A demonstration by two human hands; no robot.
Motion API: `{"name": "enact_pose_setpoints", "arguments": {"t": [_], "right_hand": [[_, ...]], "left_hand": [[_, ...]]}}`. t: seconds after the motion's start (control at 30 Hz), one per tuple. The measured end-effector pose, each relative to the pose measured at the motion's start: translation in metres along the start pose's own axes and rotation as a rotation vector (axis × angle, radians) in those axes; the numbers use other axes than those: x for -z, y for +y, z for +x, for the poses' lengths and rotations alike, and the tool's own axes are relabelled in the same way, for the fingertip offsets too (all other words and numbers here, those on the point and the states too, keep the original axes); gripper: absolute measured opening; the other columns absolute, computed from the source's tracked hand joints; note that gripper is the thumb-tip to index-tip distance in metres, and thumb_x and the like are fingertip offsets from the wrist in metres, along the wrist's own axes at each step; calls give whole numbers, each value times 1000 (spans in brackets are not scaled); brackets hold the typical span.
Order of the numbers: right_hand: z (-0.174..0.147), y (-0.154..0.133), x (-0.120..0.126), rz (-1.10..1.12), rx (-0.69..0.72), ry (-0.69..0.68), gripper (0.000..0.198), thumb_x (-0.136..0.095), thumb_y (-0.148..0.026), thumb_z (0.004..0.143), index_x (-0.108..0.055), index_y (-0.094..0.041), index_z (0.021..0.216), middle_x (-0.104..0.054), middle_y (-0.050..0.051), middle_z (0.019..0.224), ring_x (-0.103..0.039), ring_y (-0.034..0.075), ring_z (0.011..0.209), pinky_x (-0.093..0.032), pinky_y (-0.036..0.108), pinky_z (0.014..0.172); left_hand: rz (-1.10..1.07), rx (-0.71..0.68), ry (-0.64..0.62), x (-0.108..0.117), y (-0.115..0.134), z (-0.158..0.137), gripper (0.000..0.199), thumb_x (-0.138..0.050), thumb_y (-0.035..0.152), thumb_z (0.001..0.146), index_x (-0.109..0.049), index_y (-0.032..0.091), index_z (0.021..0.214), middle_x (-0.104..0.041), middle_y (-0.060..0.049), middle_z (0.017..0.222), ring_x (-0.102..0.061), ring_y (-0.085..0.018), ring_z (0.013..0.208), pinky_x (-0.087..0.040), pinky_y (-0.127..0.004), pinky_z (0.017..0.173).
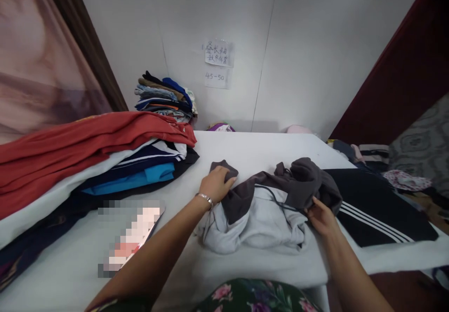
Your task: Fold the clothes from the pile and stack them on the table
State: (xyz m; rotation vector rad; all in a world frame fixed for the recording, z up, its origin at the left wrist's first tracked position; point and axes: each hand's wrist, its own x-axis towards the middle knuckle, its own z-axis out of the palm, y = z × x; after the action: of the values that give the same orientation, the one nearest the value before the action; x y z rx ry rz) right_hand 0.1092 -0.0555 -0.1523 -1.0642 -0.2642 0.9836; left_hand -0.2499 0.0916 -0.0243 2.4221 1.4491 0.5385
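Note:
A two-tone hoodie, light grey below and dark grey-brown above, lies rumpled in front of me on the white table. A dark drawstring trails across its light part. My left hand has its fingers closed over a dark part at the garment's left side; a bracelet circles that wrist. At the opposite side my right hand pinches the dark cloth by the bunched hood, with some fingertips hidden under it.
Left of me lies a layered pile topped by a red garment, with a blurred-out phone nearer. Folded clothes are stacked by the wall. Black striped clothing lies right, near the table edge. Paper notes hang behind.

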Motion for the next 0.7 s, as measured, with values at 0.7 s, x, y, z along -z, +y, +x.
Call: {"name": "enact_pose_setpoints", "arguments": {"t": [0.7], "right_hand": [[-124,-88,-62,16,613,-42,36,-66,-29,74,-66,-45,107,-54,-4,137,-47,24,129,-31,56,111]], "left_hand": [[-1204,499,45,76,-40,-30,32,-46,33,83,-60,13,104,-70,-3,76,-67,-19,82,-53,-33,74]]}}
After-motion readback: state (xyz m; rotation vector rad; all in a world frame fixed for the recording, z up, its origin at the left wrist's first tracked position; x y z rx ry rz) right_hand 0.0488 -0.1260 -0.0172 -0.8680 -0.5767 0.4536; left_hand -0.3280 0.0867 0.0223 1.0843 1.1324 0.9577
